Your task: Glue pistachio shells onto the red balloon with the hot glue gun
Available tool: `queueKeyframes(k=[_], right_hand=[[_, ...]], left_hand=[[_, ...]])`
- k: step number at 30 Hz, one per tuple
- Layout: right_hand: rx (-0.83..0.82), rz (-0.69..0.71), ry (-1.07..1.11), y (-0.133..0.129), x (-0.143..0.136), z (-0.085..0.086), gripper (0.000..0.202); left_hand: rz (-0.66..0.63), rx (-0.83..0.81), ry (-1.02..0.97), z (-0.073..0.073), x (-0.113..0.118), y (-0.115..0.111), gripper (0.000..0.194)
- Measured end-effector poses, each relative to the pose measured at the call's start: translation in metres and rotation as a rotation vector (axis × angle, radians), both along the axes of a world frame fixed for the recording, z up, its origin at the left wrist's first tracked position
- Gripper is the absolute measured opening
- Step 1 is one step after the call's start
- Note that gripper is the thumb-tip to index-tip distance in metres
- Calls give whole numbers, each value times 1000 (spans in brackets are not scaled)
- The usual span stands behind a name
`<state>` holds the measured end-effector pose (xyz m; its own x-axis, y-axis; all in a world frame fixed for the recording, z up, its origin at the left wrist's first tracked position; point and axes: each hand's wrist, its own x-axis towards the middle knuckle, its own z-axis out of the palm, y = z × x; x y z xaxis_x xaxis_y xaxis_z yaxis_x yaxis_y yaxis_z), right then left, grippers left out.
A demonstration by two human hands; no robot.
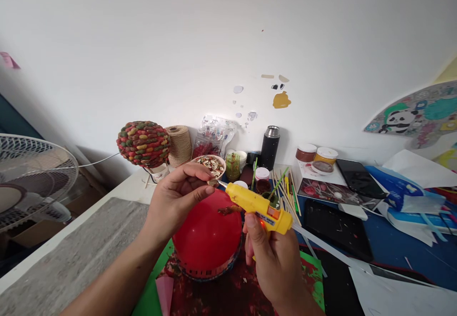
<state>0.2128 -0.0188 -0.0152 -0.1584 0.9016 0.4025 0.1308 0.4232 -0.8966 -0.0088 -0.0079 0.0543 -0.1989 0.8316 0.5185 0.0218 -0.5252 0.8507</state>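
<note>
My left hand pinches a small shell-like piece between thumb and fingertips. In my right hand is a yellow glue gun, its metal nozzle close to the small piece; whether they touch is hard to tell. A translucent glue stick sticks out of the gun's back. Below both hands a red balloon rests in a basket-like ring, with a few brownish pieces on its upper right. Behind my left fingers stands a bowl of small flat pieces.
A multicoloured covered ball, twine spool, black flask and paint jars line the wall. Thin sticks, a tablet and a phone lie right. A fan stands left.
</note>
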Motion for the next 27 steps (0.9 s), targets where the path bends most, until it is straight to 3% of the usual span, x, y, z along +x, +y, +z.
queueKeyframes(k=[15,27], right_hand=[[21,-27,-9,-1,-4,13,65],[-46,-57,80,-4,-12,-10,60]], left_hand=[[-3,7,6,-5,-3,-1,20],[-2,-3,-22,-4,-3,2,22]])
